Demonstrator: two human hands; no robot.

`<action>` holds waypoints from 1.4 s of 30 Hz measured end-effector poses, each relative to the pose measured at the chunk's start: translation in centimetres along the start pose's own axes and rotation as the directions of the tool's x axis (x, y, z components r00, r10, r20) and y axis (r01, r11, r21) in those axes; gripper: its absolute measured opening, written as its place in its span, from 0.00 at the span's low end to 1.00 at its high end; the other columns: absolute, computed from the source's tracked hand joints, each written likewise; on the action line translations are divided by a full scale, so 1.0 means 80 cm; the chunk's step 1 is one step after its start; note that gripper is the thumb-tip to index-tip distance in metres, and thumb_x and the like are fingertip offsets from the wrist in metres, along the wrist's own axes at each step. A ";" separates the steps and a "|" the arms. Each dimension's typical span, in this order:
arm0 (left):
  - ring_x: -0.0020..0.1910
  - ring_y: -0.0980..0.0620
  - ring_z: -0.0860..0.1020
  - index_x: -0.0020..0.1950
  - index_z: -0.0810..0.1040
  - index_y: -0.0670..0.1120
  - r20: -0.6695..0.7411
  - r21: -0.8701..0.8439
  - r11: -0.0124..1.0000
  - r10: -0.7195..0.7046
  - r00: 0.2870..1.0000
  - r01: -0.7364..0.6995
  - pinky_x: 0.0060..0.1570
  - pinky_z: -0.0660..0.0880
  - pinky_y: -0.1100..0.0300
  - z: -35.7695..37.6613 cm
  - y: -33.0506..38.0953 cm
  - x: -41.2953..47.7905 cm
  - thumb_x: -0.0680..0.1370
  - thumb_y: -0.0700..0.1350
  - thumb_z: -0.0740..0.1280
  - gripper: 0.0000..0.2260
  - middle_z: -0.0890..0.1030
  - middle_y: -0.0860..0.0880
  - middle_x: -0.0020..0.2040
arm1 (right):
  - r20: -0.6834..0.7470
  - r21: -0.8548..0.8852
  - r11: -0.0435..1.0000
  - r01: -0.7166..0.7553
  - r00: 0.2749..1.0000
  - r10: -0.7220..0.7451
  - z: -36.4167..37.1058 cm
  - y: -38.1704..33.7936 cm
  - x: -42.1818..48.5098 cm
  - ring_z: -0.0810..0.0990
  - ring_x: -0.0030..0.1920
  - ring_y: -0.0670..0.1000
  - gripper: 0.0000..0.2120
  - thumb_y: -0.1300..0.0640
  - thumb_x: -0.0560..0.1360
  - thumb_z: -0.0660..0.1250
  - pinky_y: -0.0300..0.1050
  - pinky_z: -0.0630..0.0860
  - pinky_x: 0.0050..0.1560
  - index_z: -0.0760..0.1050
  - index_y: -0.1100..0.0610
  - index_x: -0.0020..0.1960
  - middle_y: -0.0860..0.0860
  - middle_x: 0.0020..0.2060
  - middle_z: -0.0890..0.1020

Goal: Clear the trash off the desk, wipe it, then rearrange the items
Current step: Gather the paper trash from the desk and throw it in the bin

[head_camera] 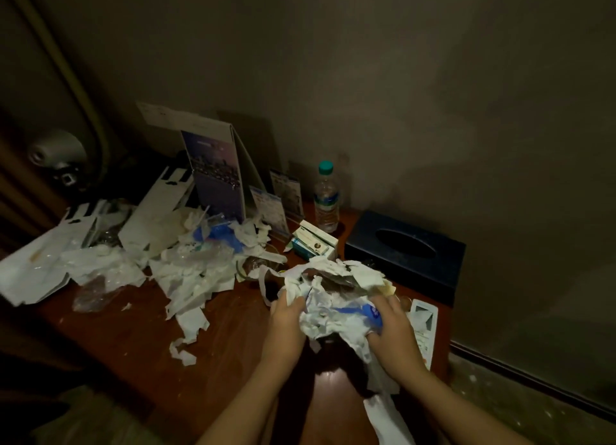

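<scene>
Hands: left hand (pixel 288 314) and right hand (pixel 388 321) are closing in from either side, fingers curling round the wad of trash (pixel 333 298) and pressing it between them.

Left hand: gripping the wad's left flank, fingers digging into crumpled tissue.

Right hand: clutching the right flank, where a blue-printed wrapper is showing through.

Wad location: being held just above the bench (pixel 133 338), near its front right, in front of the dark tissue box (pixel 405 254).

Handling: looking light, soft and springy. Tissue is likely tearing easily and shedding scraps, and the plastic film inside is probably sliding.

Where to hold: squeezing from both sides and cupping underneath seems best. One strip (pixel 383 411) is dangling below and is worth tucking in.

Remaining trash: loose tissue (pixel 193 277) and flattened cartons (pixel 156 211) are lying across the bench's left and middle.

Items to keep: water bottle (pixel 326 201) is standing upright by the wall, and a remote (pixel 423 328) is lying just beside the right hand.
</scene>
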State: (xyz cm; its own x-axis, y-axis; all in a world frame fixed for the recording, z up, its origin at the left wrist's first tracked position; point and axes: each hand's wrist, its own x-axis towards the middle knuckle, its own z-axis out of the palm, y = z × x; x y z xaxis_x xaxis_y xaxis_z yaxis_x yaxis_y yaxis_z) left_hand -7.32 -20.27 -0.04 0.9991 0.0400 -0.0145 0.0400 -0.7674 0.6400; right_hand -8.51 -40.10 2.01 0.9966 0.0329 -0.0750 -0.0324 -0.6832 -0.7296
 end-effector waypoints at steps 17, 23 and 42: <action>0.56 0.55 0.64 0.46 0.69 0.52 -0.246 0.056 0.977 -0.187 0.951 0.206 0.47 0.64 0.65 -0.001 0.076 -0.095 0.73 0.32 0.62 0.14 0.69 0.51 0.59 | 0.297 -0.025 0.971 0.239 0.929 -0.221 -0.053 0.039 -0.008 0.68 0.63 0.50 0.21 0.66 0.73 0.65 0.33 0.63 0.56 0.70 0.55 0.65 0.52 0.64 0.69; 0.62 0.55 0.65 0.55 0.73 0.52 -0.296 0.057 0.956 -0.258 0.920 0.287 0.63 0.71 0.52 0.008 0.089 -0.130 0.74 0.32 0.64 0.18 0.67 0.50 0.67 | 0.281 -0.009 0.951 0.309 0.913 -0.294 -0.074 0.035 -0.028 0.70 0.60 0.51 0.20 0.66 0.74 0.65 0.33 0.63 0.53 0.71 0.57 0.64 0.52 0.62 0.70; 0.54 0.45 0.69 0.42 0.70 0.48 -0.110 -0.025 0.990 0.135 0.985 -0.139 0.43 0.64 0.60 0.096 0.206 -0.234 0.65 0.29 0.67 0.15 0.71 0.45 0.52 | -0.075 -0.063 0.996 0.059 0.995 -0.064 -0.206 0.113 -0.258 0.72 0.50 0.47 0.17 0.68 0.71 0.67 0.31 0.67 0.42 0.73 0.56 0.57 0.47 0.51 0.69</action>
State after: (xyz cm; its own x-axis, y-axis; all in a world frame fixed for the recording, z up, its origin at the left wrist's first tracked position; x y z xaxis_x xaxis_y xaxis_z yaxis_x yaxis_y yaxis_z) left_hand -25.28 -38.59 4.86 0.9876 0.0062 0.1570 -0.0994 -0.7490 0.6550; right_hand -28.12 -58.96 8.16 0.9995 0.0212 0.0230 0.0312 -0.7246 -0.6884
